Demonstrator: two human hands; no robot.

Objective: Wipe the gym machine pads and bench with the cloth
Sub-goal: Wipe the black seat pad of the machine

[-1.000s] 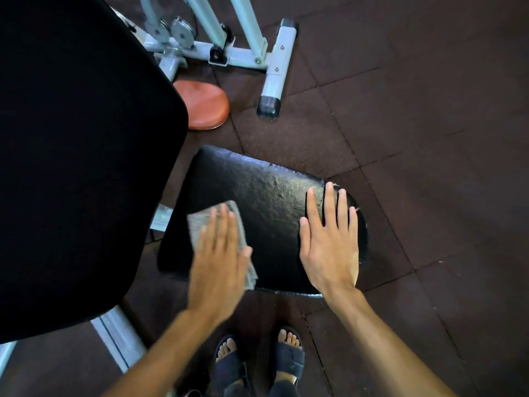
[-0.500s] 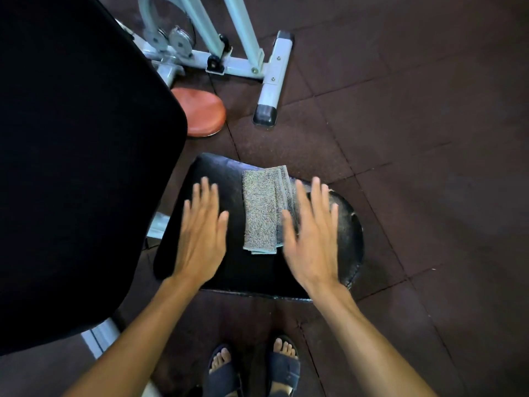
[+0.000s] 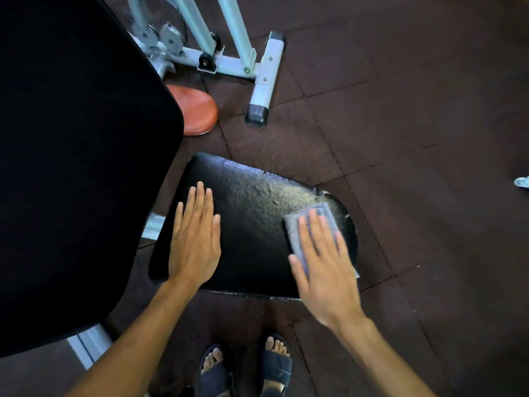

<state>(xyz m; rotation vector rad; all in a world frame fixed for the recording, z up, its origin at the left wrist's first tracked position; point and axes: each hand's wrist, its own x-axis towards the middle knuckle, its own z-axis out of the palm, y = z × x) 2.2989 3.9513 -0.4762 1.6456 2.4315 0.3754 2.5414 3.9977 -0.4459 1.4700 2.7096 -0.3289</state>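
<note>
Right hand [image 3: 323, 262] flat, fingers spread, pressing grey cloth [image 3: 309, 224] onto black seat pad [image 3: 252, 213]; left hand [image 3: 196, 239] flat, open, beside it on pad; no legible writing.

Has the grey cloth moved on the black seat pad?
Yes. The grey cloth went from the black seat pad's left side to its right end, now under the right hand.

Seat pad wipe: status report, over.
Right hand flat on folded grey cloth, right end of black cracked seat pad. Left hand flat, bracing. Nothing obstructing.
</note>
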